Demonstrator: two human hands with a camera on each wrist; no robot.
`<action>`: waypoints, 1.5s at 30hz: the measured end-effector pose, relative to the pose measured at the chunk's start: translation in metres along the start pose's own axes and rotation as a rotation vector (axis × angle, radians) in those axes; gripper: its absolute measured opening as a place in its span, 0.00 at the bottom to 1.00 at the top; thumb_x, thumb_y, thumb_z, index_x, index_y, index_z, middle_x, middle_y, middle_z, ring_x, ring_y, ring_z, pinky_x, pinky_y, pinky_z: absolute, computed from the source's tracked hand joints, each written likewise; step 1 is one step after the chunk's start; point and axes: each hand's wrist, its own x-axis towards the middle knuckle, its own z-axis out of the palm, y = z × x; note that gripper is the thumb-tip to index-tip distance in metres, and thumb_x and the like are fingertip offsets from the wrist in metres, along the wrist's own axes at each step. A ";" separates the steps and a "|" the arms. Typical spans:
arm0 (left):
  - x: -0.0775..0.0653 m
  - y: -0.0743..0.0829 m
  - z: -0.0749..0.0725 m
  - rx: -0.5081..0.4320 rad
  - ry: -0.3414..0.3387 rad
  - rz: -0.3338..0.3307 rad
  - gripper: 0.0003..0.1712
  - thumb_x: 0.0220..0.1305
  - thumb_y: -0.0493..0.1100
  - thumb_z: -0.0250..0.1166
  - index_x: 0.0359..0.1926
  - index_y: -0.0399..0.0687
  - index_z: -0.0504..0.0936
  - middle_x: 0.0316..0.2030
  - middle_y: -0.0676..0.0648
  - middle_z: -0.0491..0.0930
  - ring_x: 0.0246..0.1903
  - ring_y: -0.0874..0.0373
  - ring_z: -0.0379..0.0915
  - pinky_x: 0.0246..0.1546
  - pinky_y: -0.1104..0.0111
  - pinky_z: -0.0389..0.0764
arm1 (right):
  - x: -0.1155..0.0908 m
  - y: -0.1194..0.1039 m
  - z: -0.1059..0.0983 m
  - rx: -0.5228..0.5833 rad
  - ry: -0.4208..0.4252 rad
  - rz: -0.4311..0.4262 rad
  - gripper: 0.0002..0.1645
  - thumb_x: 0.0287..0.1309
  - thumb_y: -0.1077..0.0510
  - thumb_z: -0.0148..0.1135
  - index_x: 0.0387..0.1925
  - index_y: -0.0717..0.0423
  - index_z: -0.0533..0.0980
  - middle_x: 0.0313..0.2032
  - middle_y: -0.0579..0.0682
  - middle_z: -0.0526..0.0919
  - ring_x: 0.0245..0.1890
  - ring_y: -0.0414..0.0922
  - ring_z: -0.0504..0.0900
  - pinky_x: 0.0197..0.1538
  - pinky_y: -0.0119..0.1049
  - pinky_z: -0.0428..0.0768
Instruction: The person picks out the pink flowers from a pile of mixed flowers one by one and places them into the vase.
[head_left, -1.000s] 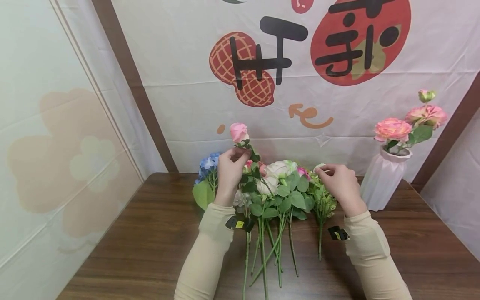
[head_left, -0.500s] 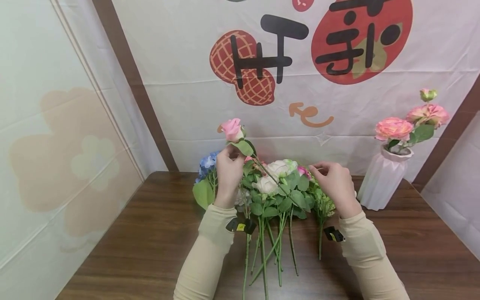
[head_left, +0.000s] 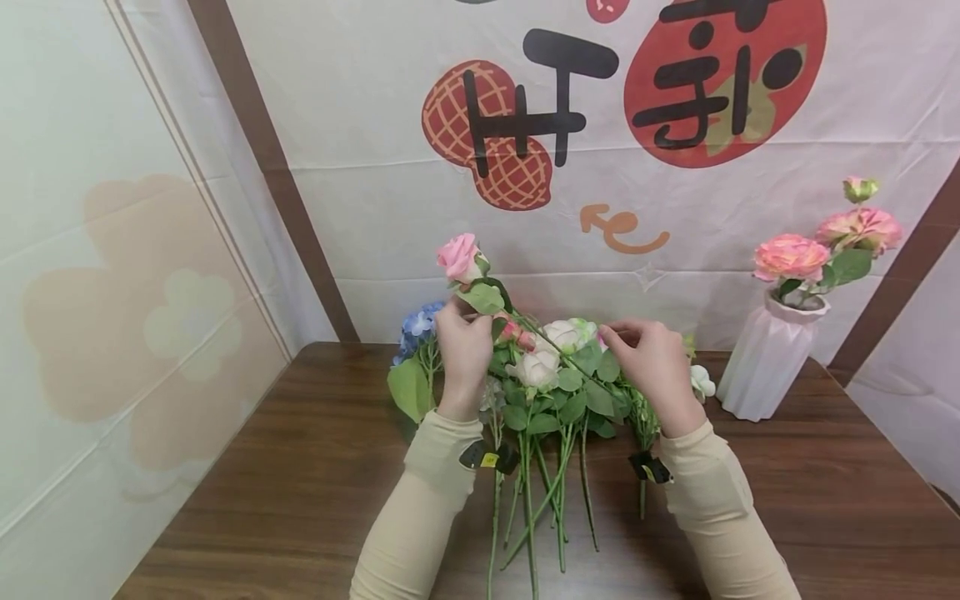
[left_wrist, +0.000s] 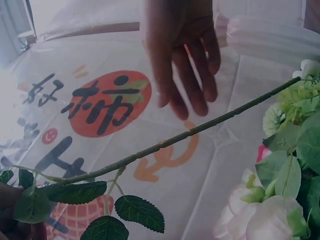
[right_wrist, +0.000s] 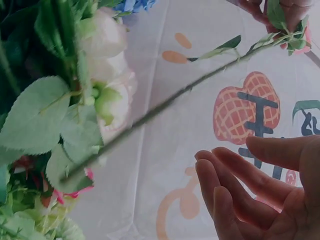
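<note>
A pink rose [head_left: 459, 257] on a long green stem [left_wrist: 190, 132] is pinched just below its bloom by my left hand [head_left: 467, 350]. The stem slants down to the right across the other flowers. My right hand [head_left: 651, 367] is near the stem's lower half, apart from it, its fingers [right_wrist: 240, 177] loosely bent with nothing between them. Below both hands lie white roses [head_left: 537, 368] with green leaves and several crossing stems. A blue hydrangea [head_left: 417, 330] lies at the left of the pile. Greenery at the right is partly hidden behind my right hand.
A white pleated vase [head_left: 767, 362] with pink flowers [head_left: 791, 257] stands at the table's back right. A small white flower [head_left: 702, 382] shows beside my right wrist. Behind the brown wooden table [head_left: 300, 483] hangs a printed cloth [head_left: 375, 225].
The rose in my left hand has tipped to the left, and its stem now slants rightward over the flowers. My right hand has moved left, toward the stem.
</note>
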 end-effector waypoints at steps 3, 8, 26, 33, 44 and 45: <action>-0.003 -0.002 0.004 -0.011 0.007 0.009 0.12 0.60 0.28 0.56 0.43 0.37 0.81 0.28 0.45 0.78 0.17 0.64 0.65 0.18 0.72 0.66 | -0.001 -0.005 0.000 0.015 0.021 -0.012 0.22 0.64 0.41 0.54 0.43 0.51 0.83 0.34 0.52 0.88 0.33 0.48 0.84 0.35 0.45 0.79; -0.008 -0.005 0.013 -0.072 0.007 0.037 0.10 0.62 0.30 0.58 0.44 0.36 0.82 0.29 0.42 0.81 0.22 0.63 0.73 0.24 0.71 0.75 | -0.001 -0.014 0.000 0.051 0.070 -0.029 0.20 0.62 0.42 0.57 0.40 0.51 0.84 0.30 0.50 0.87 0.29 0.46 0.83 0.34 0.44 0.78; -0.026 -0.006 0.034 -0.236 -0.035 -0.036 0.18 0.58 0.22 0.53 0.48 0.31 0.78 0.42 0.37 0.80 0.36 0.58 0.74 0.37 0.68 0.80 | -0.011 -0.037 -0.004 0.182 0.134 -0.158 0.13 0.58 0.47 0.64 0.40 0.48 0.84 0.33 0.48 0.88 0.31 0.43 0.86 0.35 0.41 0.82; -0.030 -0.005 0.038 -0.325 -0.068 -0.061 0.19 0.60 0.22 0.51 0.51 0.31 0.77 0.47 0.36 0.78 0.46 0.56 0.75 0.50 0.61 0.79 | -0.011 -0.039 -0.002 0.193 0.081 -0.208 0.11 0.53 0.50 0.68 0.38 0.47 0.85 0.33 0.46 0.88 0.30 0.42 0.86 0.34 0.39 0.83; -0.036 -0.006 0.040 -0.315 -0.076 -0.093 0.17 0.61 0.24 0.53 0.50 0.32 0.78 0.47 0.36 0.79 0.48 0.53 0.76 0.51 0.60 0.79 | -0.011 -0.038 -0.003 0.163 0.070 -0.182 0.09 0.52 0.57 0.69 0.38 0.49 0.85 0.33 0.49 0.88 0.30 0.46 0.86 0.33 0.43 0.82; -0.036 -0.006 0.039 -0.307 -0.076 -0.089 0.16 0.62 0.25 0.54 0.50 0.33 0.79 0.47 0.36 0.79 0.48 0.53 0.76 0.50 0.60 0.79 | -0.012 -0.038 -0.003 0.160 0.069 -0.184 0.09 0.53 0.57 0.69 0.38 0.49 0.86 0.33 0.49 0.88 0.30 0.46 0.86 0.33 0.43 0.82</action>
